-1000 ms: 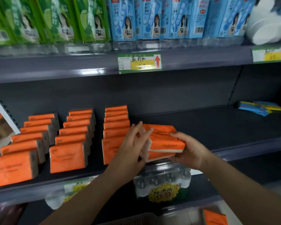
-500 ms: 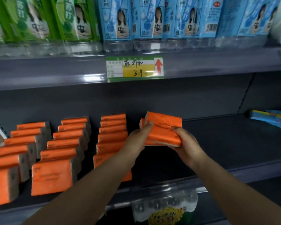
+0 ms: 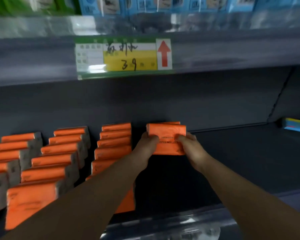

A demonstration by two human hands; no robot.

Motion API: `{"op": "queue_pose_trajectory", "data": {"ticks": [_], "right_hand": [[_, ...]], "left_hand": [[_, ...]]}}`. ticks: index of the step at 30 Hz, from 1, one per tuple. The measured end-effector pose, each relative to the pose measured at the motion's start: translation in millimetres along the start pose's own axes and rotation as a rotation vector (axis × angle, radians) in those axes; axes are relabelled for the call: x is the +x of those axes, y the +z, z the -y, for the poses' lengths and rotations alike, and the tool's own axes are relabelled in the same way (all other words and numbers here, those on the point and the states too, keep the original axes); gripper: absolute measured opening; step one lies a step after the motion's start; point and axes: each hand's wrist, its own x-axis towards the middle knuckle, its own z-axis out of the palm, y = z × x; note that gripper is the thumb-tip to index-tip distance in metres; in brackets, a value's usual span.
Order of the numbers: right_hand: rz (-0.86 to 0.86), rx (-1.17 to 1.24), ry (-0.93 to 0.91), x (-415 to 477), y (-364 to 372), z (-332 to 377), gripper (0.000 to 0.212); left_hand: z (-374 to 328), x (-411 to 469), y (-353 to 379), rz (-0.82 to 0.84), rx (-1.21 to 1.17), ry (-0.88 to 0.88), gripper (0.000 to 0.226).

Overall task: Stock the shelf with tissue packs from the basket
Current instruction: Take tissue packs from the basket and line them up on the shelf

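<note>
Tissue packs (image 3: 166,134) moved deeper | gripped between left hand (image 3: 146,146) and right hand (image 3: 189,146)

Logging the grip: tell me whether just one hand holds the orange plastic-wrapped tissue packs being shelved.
No: the left hand and right hand both grip the orange plastic-wrapped tissue packs.

— Some sort of shop, this?
— A shop aisle, I'd say. Price label (image 3: 124,56) on the rail (image 3: 232,52) with a handwritten 39 and a red arrow (image 3: 164,53) pointing up; identical orange tissue packs (image 3: 114,149) in neat rows on the dark shelf (image 3: 241,161); blue packages (image 3: 163,4) lined along the one above.
</note>
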Motion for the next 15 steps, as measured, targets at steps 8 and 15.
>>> {"op": "queue_pose_trajectory", "data": {"ticks": [8, 15], "right_hand": [[0.07, -0.091, -0.031, 28, 3, -4, 0.028], [0.059, -0.098, -0.047, 42, 13, -12, 0.026]], "left_hand": [[3, 43, 8, -0.046, 0.228, -0.042, 0.057], [7, 64, 7, -0.071, 0.205, -0.079, 0.054]]}}
